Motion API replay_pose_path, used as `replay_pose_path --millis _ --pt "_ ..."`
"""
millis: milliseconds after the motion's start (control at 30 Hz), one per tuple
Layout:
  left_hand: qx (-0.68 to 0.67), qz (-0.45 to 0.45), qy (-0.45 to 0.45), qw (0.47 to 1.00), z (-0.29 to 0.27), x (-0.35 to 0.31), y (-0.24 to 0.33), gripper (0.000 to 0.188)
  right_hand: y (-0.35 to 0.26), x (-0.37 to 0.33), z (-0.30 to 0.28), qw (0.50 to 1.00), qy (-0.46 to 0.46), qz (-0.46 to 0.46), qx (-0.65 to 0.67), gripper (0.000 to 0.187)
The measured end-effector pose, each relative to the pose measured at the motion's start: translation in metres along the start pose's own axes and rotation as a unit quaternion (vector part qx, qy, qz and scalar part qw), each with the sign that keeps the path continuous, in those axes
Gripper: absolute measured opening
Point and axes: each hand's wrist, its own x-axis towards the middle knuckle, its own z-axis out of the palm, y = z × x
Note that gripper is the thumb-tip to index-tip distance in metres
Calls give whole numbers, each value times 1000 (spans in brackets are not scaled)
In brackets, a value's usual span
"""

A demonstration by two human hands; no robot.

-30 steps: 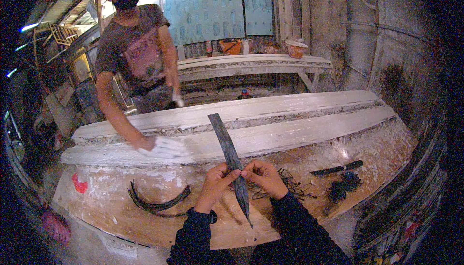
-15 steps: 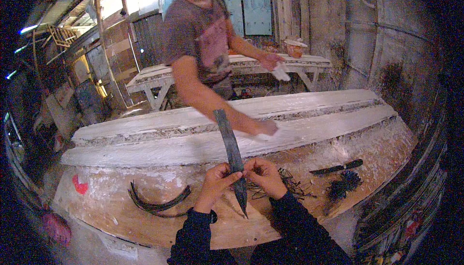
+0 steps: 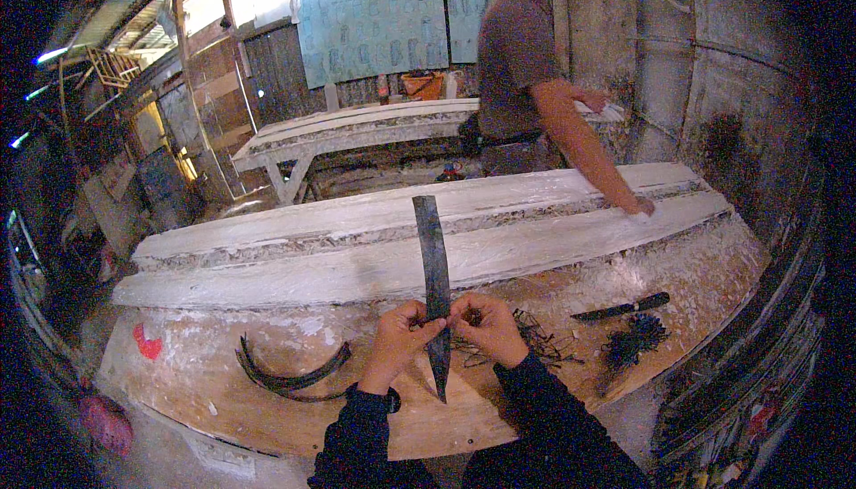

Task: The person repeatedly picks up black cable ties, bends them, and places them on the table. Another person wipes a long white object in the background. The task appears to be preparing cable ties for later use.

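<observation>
In the head view we hold a long, flat, dark strip with a pointed lower end (image 3: pixel 434 284) upright over the plywood desk (image 3: pixel 267 418). Our left hand (image 3: pixel 399 344) pinches it from the left and our right hand (image 3: pixel 486 328) from the right, both closed on its lower part, fingertips meeting just above the point. The upper length rises free and straight above our hands, in front of the long white-coated planks (image 3: pixel 374 262) lying across the desk.

We judge the strip light and thin, since a two-finger pinch on each side carries it. It stands unbent over its free length, so it seems fairly stiff, though it may spring if flexed; the material is hard to tell at this size, perhaps rubber or thin metal. Its edges and tip look sharp enough to call for care, so flat faces pinched low, as now, are the sound place to hold.

Just beside our right hand lies a tangle of thin dark shavings (image 3: pixel 535 342). Further right sit a dark knife-like tool (image 3: pixel 621 308) and a dark bristly clump (image 3: pixel 635 337). Left of our hands lie curved dark strips (image 3: pixel 290 375). Beyond the planks another person rests a hand (image 3: pixel 637 206) on the far plank.
</observation>
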Motion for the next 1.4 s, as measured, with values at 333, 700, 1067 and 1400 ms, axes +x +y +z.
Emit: replay_pose_path --millis 333,700,1067,1400 --pt "-42 -8 -15 999 6 1 -9 12 -6 0 0 975 24 -122 -185 9" --pt "-31 47 -36 998 8 -2 -6 13 -3 -4 2 989 24 -66 -134 13" --pt "-113 -20 -55 992 7 -3 0 19 6 -1 -3 998 25 -50 -34 7" --pt "-189 -40 -75 978 4 -1 -3 15 -7 -4 -3 999 -15 24 -17 11"
